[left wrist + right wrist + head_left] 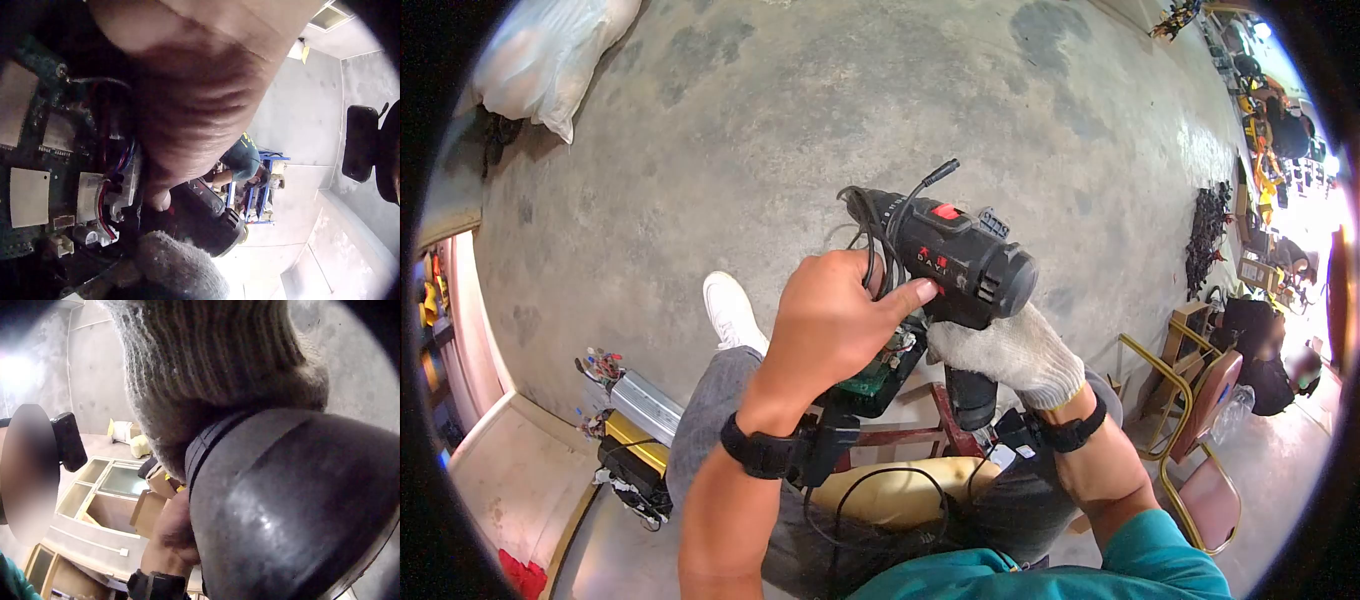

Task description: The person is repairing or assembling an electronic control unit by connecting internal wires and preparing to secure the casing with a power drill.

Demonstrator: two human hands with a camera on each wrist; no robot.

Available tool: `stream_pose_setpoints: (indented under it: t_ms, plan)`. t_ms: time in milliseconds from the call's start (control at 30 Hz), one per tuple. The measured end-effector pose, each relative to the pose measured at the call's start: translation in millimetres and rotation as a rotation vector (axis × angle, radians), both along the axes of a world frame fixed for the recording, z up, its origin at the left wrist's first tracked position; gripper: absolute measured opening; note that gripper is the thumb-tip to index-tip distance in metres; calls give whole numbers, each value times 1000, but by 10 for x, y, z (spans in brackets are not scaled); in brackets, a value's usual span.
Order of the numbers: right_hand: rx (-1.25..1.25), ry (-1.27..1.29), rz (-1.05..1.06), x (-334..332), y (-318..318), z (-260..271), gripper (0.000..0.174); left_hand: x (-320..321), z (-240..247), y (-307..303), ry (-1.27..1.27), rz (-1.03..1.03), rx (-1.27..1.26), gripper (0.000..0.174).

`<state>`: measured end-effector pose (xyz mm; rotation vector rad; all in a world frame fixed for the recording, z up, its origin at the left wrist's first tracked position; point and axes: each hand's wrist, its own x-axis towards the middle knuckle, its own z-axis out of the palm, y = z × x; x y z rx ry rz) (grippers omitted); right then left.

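Note:
A black power drill [935,250] with red markings lies across the head view, its chuck end to the left. My right hand [1012,352], in a white knitted glove, grips its handle from the right; the right wrist view shows the glove [219,369] above a large, dark rounded surface [294,500]. My bare left hand [830,315] has its fingers curled at the looped black cable [870,225] by the chuck, thumb against the drill body. Under that hand is a green circuit board [865,385], seen closer with chips and coloured wires in the left wrist view [53,162].
Below the hands stands a stool with a dark red frame and a yellowish seat [900,490]. Silver and yellow boxed units [645,400] with wires lie at left. Metal-framed chairs [1200,430] and a black cable pile [1208,235] are at right; a white sack [550,60] sits upper left.

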<state>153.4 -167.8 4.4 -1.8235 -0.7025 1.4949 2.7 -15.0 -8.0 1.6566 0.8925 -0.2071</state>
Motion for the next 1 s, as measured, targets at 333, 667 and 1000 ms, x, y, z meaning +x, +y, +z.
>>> stream_pose_setpoints:
  t_ms: [333, 667, 1000]
  plan:
    - [26, 44, -381, 140, -9, 69, 40, -225, -104, 407, -255, 645, -537, 33]
    - [77, 133, -327, 75, -42, 202, 44, -305, -222, 505, -375, 682, -334, 22]
    - [105, 226, -194, -12, -120, 115, 41, -248, -191, 507, -238, 573, -129, 21]
